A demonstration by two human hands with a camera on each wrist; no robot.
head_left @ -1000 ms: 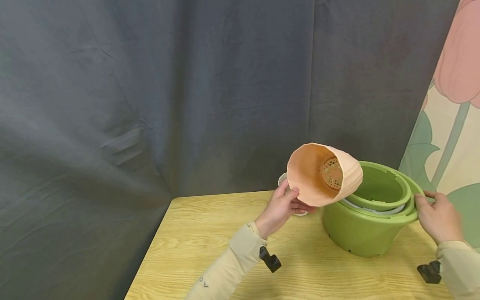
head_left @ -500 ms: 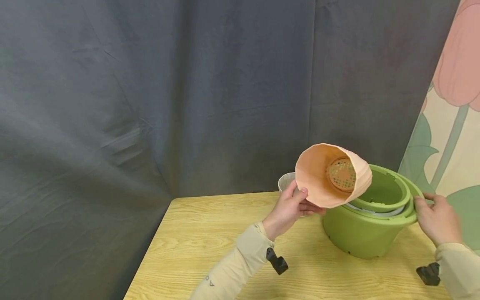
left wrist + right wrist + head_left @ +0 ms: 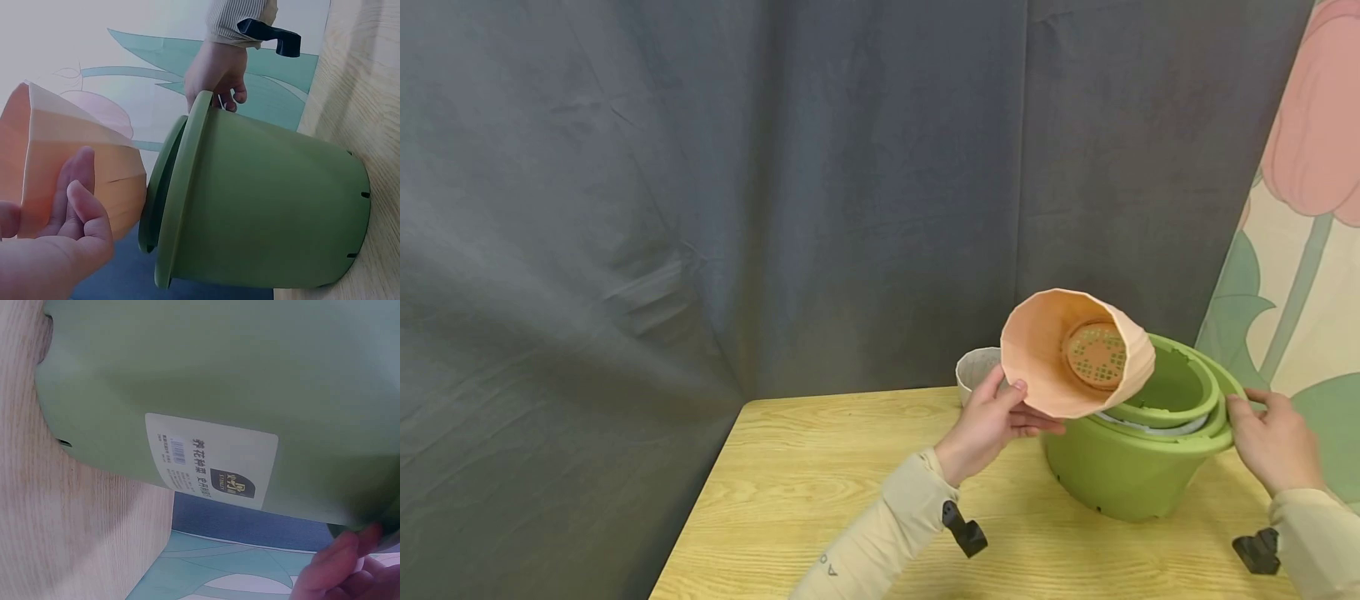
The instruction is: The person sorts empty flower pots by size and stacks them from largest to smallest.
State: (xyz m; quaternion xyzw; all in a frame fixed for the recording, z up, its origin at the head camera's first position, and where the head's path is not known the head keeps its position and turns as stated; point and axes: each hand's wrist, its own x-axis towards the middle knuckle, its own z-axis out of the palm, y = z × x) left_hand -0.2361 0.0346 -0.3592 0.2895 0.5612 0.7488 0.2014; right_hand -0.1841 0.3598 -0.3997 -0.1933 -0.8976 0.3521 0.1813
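My left hand point(image 3: 988, 425) holds a peach flower pot point(image 3: 1037, 362) by its rim, thumb inside and fingers beneath. The pot is tipped sideways, its mouth facing left and its base, pierced with holes, toward the green pots. Below and right of it stands a large green flower pot point(image 3: 1127, 475) with a smaller green pot point(image 3: 1172, 379) nested inside. A light grey rim point(image 3: 1172, 429) shows between the two. At the right, my right hand point(image 3: 1281, 442) grips the large pot's rim. In the right wrist view a white label point(image 3: 212, 459) is on the large pot's side.
Behind my left hand a whitish pot point(image 3: 973, 367) stands near the table's back edge, partly hidden. The wood-grain table point(image 3: 820, 475) extends to the left. A dark grey curtain point(image 3: 880, 208) hangs behind, and a flower-patterned wall panel point(image 3: 1300, 275) is at right.
My left hand has carried the peach pot rightward, further over the nested green pots, uncovering more of the whitish pot behind. My right hand stays on the large green pot's rim.
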